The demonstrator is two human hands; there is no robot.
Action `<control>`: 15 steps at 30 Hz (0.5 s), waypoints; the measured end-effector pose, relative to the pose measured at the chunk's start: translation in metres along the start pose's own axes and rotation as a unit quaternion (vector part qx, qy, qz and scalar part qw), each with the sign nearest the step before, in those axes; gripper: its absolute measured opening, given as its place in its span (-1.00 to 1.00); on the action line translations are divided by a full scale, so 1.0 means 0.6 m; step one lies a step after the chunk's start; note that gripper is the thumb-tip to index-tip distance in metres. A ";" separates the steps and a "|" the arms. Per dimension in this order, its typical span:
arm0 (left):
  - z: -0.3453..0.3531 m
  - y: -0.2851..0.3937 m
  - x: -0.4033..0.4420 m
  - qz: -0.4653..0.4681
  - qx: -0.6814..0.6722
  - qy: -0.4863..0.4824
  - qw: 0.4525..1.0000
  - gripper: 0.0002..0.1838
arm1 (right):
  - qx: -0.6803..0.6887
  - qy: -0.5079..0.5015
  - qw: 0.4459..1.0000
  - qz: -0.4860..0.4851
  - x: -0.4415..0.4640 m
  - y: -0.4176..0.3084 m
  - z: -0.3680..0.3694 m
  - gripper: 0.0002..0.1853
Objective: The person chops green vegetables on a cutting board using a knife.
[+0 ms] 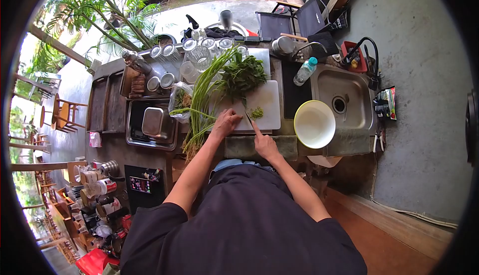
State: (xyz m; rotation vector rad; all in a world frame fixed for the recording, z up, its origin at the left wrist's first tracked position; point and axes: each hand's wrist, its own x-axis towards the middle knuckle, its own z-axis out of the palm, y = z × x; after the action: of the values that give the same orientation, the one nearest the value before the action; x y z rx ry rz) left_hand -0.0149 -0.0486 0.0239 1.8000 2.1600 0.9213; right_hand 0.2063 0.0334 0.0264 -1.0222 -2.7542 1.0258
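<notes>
1. My right hand [267, 146] is closed around the knife [249, 119], its blade slanting over the cutting board [271, 95]; my left hand [228, 122] rests just beside the blade, fingers bunched (I cannot tell whether they pinch a stem).
2. A small pile of chopped greens [257, 113] lies right of the blade. The leafy bunch [243, 78] sits on the far part of the board, and the long stems [199, 95] trail down its left side.
3. To cut well, I think I should curl my left fingertips under, guide the blade with my knuckles and take short, even strokes.
4. Those long stems could drag or slip, so gathering them straight seems wise.
5. The table [287, 127] is crowded: glasses [199, 58] beyond, a metal tray [144, 143] leftward, a white bowl [315, 125] near the sink [324, 83].
6. The room opens leftward onto chairs [62, 108] and plants [92, 13]; a grey wall [419, 50] stands rightward.
</notes>
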 end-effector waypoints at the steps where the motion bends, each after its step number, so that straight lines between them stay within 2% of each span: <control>1: 0.002 -0.004 -0.001 -0.002 -0.008 -0.005 1.000 -0.82 | -0.003 -0.003 1.000 -0.002 0.001 0.002 0.002 -0.24; 15: 0.023 -0.014 0.002 -0.039 -0.054 0.012 0.998 -0.76 | -0.021 -0.012 0.999 -0.021 -0.009 -0.006 -0.008 -0.24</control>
State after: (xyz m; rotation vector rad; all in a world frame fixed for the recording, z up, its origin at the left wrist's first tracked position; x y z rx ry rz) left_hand -0.0150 -0.0434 0.0084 1.6518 2.1333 1.0273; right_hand 0.2093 0.0311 0.0335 -0.9582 -2.8153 0.9852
